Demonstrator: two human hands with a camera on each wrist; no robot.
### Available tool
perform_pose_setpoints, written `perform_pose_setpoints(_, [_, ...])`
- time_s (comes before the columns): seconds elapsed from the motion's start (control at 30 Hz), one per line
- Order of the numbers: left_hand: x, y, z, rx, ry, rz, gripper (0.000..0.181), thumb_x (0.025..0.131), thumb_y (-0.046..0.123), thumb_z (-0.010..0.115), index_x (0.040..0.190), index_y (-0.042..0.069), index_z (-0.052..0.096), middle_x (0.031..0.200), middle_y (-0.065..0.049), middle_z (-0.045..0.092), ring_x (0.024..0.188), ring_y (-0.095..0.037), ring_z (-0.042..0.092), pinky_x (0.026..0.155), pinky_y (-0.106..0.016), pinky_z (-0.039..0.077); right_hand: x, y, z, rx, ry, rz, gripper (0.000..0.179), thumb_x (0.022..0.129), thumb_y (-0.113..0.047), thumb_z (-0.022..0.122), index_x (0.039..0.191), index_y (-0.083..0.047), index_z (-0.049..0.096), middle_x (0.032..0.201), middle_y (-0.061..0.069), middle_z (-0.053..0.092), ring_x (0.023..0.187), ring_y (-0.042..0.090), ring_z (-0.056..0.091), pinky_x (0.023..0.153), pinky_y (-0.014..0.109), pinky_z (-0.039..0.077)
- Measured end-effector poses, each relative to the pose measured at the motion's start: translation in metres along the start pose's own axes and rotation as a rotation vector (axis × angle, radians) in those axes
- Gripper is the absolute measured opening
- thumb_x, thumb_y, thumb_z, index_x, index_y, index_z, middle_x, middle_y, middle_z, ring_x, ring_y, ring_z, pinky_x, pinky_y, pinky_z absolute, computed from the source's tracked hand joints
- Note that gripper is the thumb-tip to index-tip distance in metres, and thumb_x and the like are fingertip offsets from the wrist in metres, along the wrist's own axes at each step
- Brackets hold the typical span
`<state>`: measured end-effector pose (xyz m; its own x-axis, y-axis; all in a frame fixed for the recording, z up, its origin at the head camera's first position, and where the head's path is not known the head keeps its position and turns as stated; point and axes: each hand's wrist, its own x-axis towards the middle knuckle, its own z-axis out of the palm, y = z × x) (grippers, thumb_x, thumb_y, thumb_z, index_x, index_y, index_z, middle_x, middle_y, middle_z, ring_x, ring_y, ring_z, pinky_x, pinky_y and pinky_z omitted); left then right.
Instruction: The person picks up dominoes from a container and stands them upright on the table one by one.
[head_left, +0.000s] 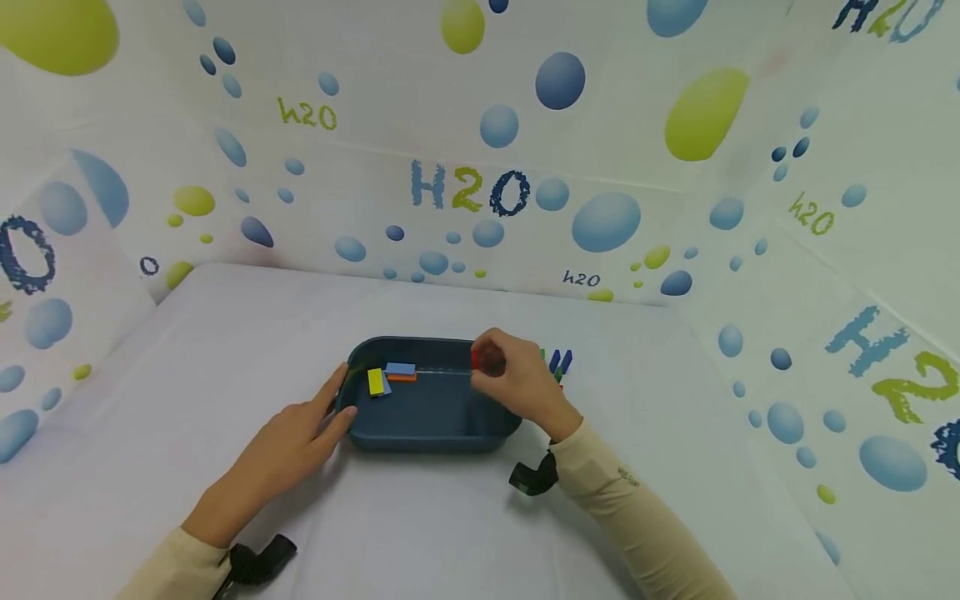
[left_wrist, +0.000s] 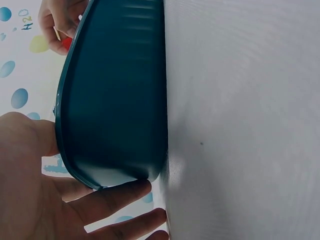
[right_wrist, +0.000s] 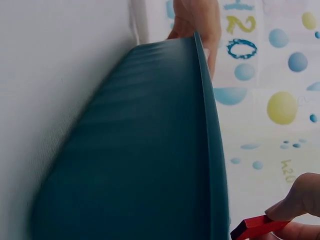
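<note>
From my remote seat I am seeing a red block [right_wrist: 255, 227] hanging above the right part of the dark blue tray [head_left: 435, 412], higher than its rim, where the right hand [head_left: 521, 379] is pinching it between thumb and fingers. The left hand [head_left: 296, 433] is touching the tray's left end, its fingers spreading against the outer wall. Inside the tray, toward that end, a yellow block [head_left: 375, 382] is partly covering a blue one, and another blue block [head_left: 400, 368] is lying beside them, over an orange block [head_left: 402, 378]. Just beyond the tray's right end, dark blue pieces [head_left: 567, 361] are showing past the right hand. The tray is standing on a white worktop [head_left: 420, 525]; behind it, a bubble-printed backdrop [head_left: 360, 183] is rising.
</note>
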<state>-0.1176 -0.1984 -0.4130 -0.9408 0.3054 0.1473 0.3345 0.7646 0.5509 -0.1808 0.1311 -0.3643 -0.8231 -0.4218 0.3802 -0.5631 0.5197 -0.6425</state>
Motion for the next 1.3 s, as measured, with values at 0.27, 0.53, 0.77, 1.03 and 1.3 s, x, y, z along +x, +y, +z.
perform_pose_setpoints(0.27, [-0.001,0.004,-0.001,0.004,-0.008,-0.020,0.071,0.111,0.038,0.051,0.165,0.002,0.022,0.139,-0.035,0.057,0.120,-0.052,0.060,0.094,-0.067,0.047,-0.003,0.003,-0.010,-0.024,0.017,0.029,0.027,0.087,-0.003,0.076,0.113,-0.002,0.068,0.092,0.000,0.070,0.083,0.015,0.066,0.073,0.035,0.057])
perform_pose_setpoints(0.53, [-0.001,0.003,-0.001,0.007,-0.003,-0.016,0.071,0.111,0.037,0.052,0.165,0.003,0.022,0.134,-0.035,0.059,0.117,-0.052,0.062,0.092,-0.066,0.049,-0.004,0.005,-0.018,-0.024,0.037,0.049,0.027,0.087,-0.002,0.077,0.112,-0.004,0.067,0.090,0.001,0.070,0.083,0.017,0.067,0.074,0.034,0.058])
perform_pose_setpoints(0.77, [0.000,0.003,-0.001,0.014,-0.004,-0.014,0.071,0.110,0.036,0.052,0.165,0.002,0.023,0.134,-0.035,0.060,0.117,-0.052,0.062,0.092,-0.066,0.049,-0.009,0.010,-0.025,-0.019,0.056,0.051,0.026,0.086,-0.001,0.075,0.112,0.000,0.067,0.090,0.003,0.070,0.083,0.019,0.069,0.074,0.035,0.059])
perform_pose_setpoints(1.03, [0.001,0.003,0.000,0.000,-0.015,-0.011,0.071,0.111,0.038,0.051,0.166,0.004,0.022,0.136,-0.034,0.059,0.120,-0.052,0.060,0.094,-0.067,0.047,-0.016,0.021,-0.035,-0.057,0.103,0.078,0.025,0.087,0.000,0.076,0.109,-0.004,0.066,0.090,0.002,0.070,0.082,0.017,0.068,0.073,0.036,0.059])
perform_pose_setpoints(1.3, [0.000,0.002,0.000,0.004,-0.013,-0.020,0.072,0.111,0.038,0.052,0.166,0.004,0.021,0.136,-0.034,0.059,0.119,-0.051,0.061,0.093,-0.066,0.048,-0.021,0.028,-0.044,-0.084,0.130,0.092,0.024,0.086,-0.001,0.075,0.108,-0.005,0.066,0.089,0.004,0.070,0.081,0.017,0.068,0.074,0.038,0.059])
